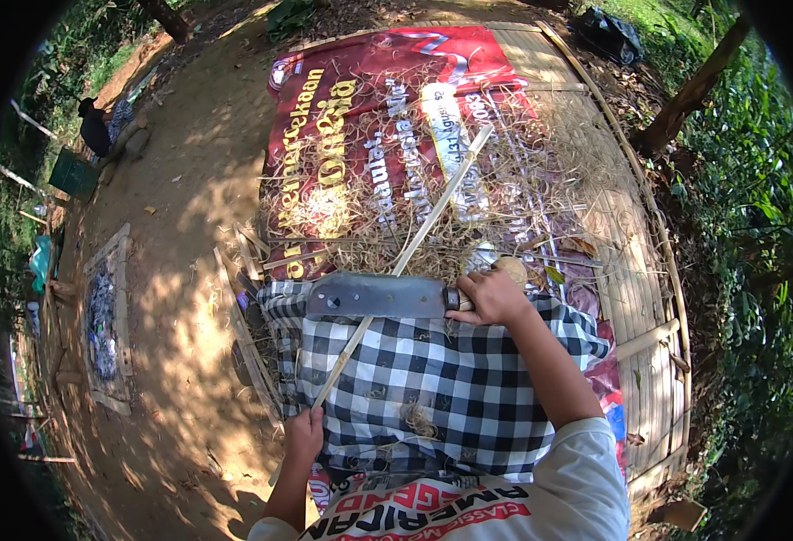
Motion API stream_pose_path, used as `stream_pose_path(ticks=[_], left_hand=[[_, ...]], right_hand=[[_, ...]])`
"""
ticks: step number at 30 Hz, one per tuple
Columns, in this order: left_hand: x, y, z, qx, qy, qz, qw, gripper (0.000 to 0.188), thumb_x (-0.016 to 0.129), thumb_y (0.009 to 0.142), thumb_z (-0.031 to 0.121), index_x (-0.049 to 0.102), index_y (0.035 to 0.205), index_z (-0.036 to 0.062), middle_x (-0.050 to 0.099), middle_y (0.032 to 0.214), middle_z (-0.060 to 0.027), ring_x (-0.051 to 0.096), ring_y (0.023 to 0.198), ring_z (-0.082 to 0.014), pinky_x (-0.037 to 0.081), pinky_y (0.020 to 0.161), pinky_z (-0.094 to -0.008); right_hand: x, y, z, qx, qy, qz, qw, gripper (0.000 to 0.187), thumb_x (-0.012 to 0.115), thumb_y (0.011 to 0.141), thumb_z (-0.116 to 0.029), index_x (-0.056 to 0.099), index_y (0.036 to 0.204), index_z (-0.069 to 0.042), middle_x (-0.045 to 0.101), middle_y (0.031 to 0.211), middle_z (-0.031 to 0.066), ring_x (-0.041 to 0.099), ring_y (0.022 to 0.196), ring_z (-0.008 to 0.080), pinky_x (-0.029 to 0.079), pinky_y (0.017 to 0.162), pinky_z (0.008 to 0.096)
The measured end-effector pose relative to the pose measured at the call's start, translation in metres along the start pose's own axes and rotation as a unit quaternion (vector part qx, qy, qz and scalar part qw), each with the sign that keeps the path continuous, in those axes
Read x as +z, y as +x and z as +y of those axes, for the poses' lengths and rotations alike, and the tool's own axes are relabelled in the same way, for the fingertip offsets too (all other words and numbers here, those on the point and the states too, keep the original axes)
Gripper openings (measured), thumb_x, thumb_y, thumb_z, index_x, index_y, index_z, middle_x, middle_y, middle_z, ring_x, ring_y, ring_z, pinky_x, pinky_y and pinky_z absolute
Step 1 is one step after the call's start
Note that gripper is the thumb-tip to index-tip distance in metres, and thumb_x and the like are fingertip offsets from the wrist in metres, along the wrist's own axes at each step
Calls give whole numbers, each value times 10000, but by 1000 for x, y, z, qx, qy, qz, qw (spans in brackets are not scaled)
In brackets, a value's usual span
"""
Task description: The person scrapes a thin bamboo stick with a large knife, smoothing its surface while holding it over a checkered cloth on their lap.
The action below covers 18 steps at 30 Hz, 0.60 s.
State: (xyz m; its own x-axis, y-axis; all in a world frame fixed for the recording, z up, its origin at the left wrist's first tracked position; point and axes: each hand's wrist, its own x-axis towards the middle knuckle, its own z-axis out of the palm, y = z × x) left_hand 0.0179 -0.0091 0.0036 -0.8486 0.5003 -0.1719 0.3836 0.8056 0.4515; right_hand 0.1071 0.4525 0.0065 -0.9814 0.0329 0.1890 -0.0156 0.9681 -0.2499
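Left hand (302, 435) gripped the long pale wooden strip (423, 233) slanting across the black-and-white checked cloth (432, 370), right hand (491, 296) clutched the broad grey metal knife (378, 298), so overpushing could've skidded it fingerward, yikes.

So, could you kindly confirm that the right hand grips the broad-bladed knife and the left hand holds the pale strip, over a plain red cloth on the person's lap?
Not quite: the cloth on the lap is black-and-white checked, not plain red, as the head view shows. The right hand grips the broad-bladed knife and the left hand holds the pale strip.
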Motion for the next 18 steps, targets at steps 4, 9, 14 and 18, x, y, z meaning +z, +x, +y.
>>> stream_pose_path(ticks=[4, 9, 14, 18], left_hand=[[-1, 0, 1, 5, -20, 7, 1000, 405, 563, 950, 302, 580, 697, -13, 573, 608, -245, 589, 609, -459, 440, 546, -510], [-3, -6, -15, 26, 39, 23, 999, 398, 583, 940, 314, 568, 679, 14, 569, 590, -231, 587, 590, -452, 454, 539, -505], [-18, 24, 7, 70, 61, 21, 995, 383, 625, 908, 331, 575, 681, 27, 573, 582, -207, 589, 572, -430, 452, 517, -495], [-19, 22, 13, 42, 50, 0, 998, 381, 609, 914, 319, 577, 685, 15, 563, 582, -219, 586, 590, -444, 446, 537, -500]], right_hand=[[-9, -2, 14, 10, -12, -2, 1000, 612, 587, 831, -652, 571, 830, -40, 605, 659, 137, 623, 558, 337, 491, 539, 426], [-36, -10, 64, 317, 21, 35, 947, 580, 617, 844, -601, 577, 834, -22, 636, 657, 177, 644, 624, 382, 508, 582, 470], [-47, -47, 80, 415, -4, 94, 905, 552, 646, 841, -548, 626, 909, -1, 663, 701, 205, 661, 696, 394, 526, 654, 480], [-52, -38, 51, 411, 65, 76, 906, 539, 684, 810, -525, 642, 976, -13, 668, 752, 226, 661, 756, 412, 526, 692, 487]])
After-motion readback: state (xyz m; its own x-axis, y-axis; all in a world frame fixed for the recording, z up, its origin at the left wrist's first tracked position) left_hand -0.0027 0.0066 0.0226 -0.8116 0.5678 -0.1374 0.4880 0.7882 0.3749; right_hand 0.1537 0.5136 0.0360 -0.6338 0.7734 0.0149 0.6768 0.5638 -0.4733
